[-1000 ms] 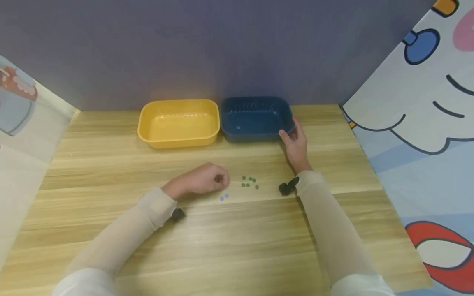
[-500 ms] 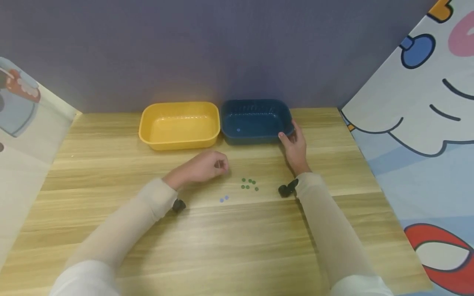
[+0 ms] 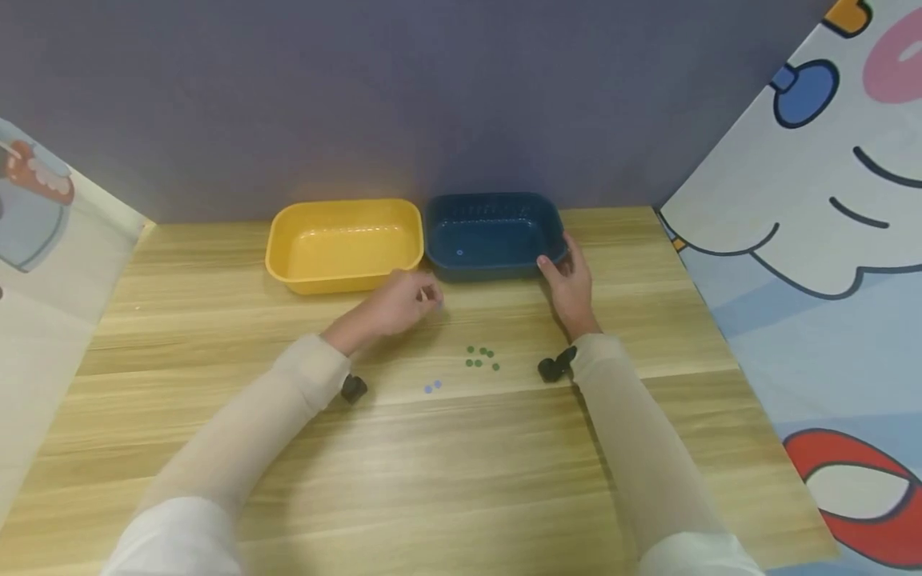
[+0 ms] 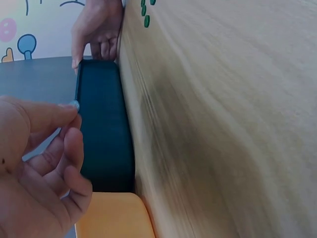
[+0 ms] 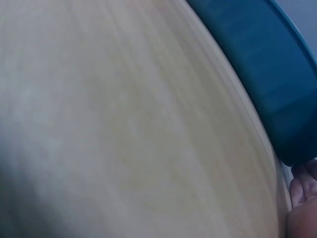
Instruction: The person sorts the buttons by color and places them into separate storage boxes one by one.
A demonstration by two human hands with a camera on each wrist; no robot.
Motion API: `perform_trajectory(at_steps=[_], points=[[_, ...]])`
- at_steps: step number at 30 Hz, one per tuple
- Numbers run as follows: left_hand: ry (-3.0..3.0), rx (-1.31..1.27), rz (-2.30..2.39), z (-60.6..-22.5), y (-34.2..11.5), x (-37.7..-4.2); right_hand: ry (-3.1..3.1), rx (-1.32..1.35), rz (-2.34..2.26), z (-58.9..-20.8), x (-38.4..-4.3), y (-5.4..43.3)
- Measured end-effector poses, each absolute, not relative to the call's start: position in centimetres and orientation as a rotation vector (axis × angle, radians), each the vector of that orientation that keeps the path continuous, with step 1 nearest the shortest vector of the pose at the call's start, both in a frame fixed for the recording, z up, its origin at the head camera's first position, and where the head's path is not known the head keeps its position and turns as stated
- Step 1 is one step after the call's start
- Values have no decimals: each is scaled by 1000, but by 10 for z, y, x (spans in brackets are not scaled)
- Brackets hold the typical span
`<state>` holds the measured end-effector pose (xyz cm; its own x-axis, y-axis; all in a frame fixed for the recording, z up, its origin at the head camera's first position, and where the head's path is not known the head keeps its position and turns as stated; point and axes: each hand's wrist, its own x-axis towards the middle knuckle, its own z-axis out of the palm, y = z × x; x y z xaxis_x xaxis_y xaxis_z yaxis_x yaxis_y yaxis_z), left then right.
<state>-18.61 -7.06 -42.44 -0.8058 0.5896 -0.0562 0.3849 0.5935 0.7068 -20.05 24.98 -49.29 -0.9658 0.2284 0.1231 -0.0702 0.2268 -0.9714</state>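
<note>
My left hand (image 3: 405, 302) pinches a small pale-blue disc (image 4: 76, 105) between thumb and index finger, in front of the gap between two plastic basins. The dark blue basin (image 3: 497, 268) stands at the back with one small blue disc (image 3: 459, 253) on its floor. At that basin's right front corner my right hand (image 3: 571, 290) grips the wall, thumb at the front rim and fingers round the side. Several green discs (image 3: 479, 363) lie scattered mid-table. Two pale-blue discs (image 3: 433, 387) lie nearer to me, left of the green ones.
A yellow basin (image 3: 346, 284) stands left of the blue one, their sides close together. Behind both rises a grey panel (image 3: 346, 104). Cartoon-printed panels (image 3: 792, 336) flank the wooden table (image 3: 461, 480).
My left hand has risen from beside the blue discs and moved away from me toward the basins, carrying the pinched disc. The right hand stays at the blue basin's corner.
</note>
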Motion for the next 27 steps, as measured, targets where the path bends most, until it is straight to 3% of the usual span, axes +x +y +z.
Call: perform_trajectory(at_steps=[7,17,27], points=[[2659,687,1034,-416,-67,-196,-2231,-132,1824,-498,-205,249],[2756,584,1093,-409,-54,-209,-2300,-134,1795,-465,-185,235],[2829,489,1114,-407,-46,-226,-2284,-123,1800,-464,-185,234]])
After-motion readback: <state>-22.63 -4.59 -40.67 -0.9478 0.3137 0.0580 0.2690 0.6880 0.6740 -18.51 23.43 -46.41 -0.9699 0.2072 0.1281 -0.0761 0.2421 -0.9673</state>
